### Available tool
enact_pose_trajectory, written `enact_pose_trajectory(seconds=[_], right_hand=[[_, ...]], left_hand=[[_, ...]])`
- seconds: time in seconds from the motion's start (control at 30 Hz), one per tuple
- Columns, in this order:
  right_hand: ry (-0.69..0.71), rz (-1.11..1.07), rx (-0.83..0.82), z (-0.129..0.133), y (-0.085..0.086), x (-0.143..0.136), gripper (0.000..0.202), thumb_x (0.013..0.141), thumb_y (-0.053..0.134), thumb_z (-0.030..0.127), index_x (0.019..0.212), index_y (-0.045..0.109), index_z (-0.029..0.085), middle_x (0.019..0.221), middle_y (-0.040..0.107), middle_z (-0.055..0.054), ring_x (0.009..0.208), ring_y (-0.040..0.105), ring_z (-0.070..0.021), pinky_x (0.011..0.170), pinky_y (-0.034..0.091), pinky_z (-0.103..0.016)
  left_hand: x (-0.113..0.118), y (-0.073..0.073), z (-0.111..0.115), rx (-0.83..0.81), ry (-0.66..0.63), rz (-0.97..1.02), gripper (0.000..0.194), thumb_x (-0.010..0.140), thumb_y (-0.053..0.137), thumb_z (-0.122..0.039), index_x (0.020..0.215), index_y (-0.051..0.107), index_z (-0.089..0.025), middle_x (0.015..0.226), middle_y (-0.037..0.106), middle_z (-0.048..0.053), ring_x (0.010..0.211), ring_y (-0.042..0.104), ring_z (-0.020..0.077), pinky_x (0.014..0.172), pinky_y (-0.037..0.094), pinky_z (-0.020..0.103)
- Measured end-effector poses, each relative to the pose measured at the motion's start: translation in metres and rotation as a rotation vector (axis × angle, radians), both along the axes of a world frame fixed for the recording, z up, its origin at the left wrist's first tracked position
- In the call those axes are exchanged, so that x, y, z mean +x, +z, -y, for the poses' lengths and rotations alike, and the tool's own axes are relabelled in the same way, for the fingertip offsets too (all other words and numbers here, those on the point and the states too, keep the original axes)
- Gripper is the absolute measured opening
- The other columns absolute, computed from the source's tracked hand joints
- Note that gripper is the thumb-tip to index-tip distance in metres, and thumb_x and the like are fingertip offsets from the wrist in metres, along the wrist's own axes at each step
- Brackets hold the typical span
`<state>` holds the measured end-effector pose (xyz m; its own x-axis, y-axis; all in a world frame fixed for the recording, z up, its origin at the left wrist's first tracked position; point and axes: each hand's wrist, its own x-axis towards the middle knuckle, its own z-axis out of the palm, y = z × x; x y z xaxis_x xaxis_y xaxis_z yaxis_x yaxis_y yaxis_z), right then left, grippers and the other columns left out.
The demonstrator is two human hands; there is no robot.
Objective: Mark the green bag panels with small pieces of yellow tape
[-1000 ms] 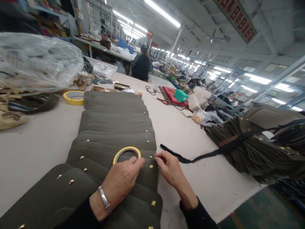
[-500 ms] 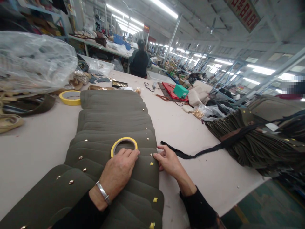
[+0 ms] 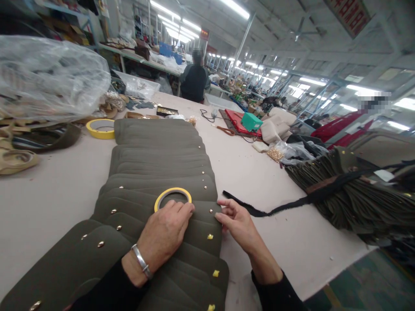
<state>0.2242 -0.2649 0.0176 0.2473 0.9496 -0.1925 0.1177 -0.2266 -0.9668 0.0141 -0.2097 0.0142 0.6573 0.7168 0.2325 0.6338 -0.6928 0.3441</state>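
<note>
Overlapping olive fabric panels run in a long row away from me, with round metal studs near their ends. My left hand rests on the row, its fingers closed over the near side of a yellow tape roll. My right hand is at the right edge, thumb and forefinger pinching the corner of one panel beside its stud. The curled lower fingers are partly hidden. Small yellow tape pieces cover spots on the nearer panels.
Another yellow tape roll lies at the far left. A black strip runs toward stacked olive pieces on the right. A plastic bag stands left; a green box sits farther back. One person is beyond the table.
The nearest taped spot has shifted toward me, leaving a wider gap to the stud by my right hand. My left hand keeps its hold on the tape roll. The view has turned slightly left.
</note>
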Motion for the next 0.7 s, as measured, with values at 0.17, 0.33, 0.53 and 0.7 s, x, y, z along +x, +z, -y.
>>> enact_pose_trajectory(seconds=[0.17, 0.33, 0.53, 0.7], right_hand=[[-0.054, 0.017, 0.030, -0.014, -0.018, 0.005, 0.043, 0.069, 0.069, 0.032, 0.107, 0.058, 0.015, 0.067, 0.059, 0.003, 0.051, 0.050, -0.0096, 0.044, 0.039, -0.021], [-0.120, 0.225, 0.155, -0.036, -0.023, 0.010, 0.030, 0.074, 0.065, 0.030, 0.102, 0.064, 0.016, 0.075, 0.066, -0.001, 0.066, 0.060, -0.0142, 0.064, 0.048, -0.027], [-0.083, 0.552, 0.279, -0.021, -0.001, 0.003, 0.022, 0.084, 0.058, 0.027, 0.102, 0.066, 0.017, 0.091, 0.068, -0.007, 0.079, 0.062, -0.0178, 0.072, 0.050, -0.030], [0.227, 0.539, 0.433, 0.010, 0.019, -0.013, 0.017, 0.088, 0.055, 0.020, 0.100, 0.067, 0.020, 0.090, 0.068, -0.005, 0.077, 0.062, -0.0162, 0.071, 0.050, -0.028]], left_hand=[[-0.001, 0.006, 0.000, -0.013, -0.070, -0.078, 0.025, 0.097, 0.033, -0.021, 0.093, 0.058, -0.021, 0.080, 0.061, 0.002, 0.078, 0.056, 0.0202, 0.069, 0.046, 0.033], [-0.004, 0.000, -0.005, 0.027, -0.091, -0.030, 0.025, 0.098, 0.033, -0.024, 0.096, 0.059, -0.021, 0.079, 0.065, 0.001, 0.074, 0.062, 0.0164, 0.068, 0.049, 0.028], [-0.004, -0.003, -0.005, 0.118, -0.109, 0.324, 0.023, 0.097, 0.039, -0.027, 0.112, 0.057, -0.022, 0.100, 0.072, 0.001, 0.085, 0.069, 0.0124, 0.077, 0.053, 0.020], [0.000, 0.002, 0.003, 0.118, -0.150, 0.293, 0.041, 0.098, 0.039, -0.027, 0.138, 0.037, -0.020, 0.115, 0.070, 0.004, 0.092, 0.070, 0.0134, 0.079, 0.054, 0.020]])
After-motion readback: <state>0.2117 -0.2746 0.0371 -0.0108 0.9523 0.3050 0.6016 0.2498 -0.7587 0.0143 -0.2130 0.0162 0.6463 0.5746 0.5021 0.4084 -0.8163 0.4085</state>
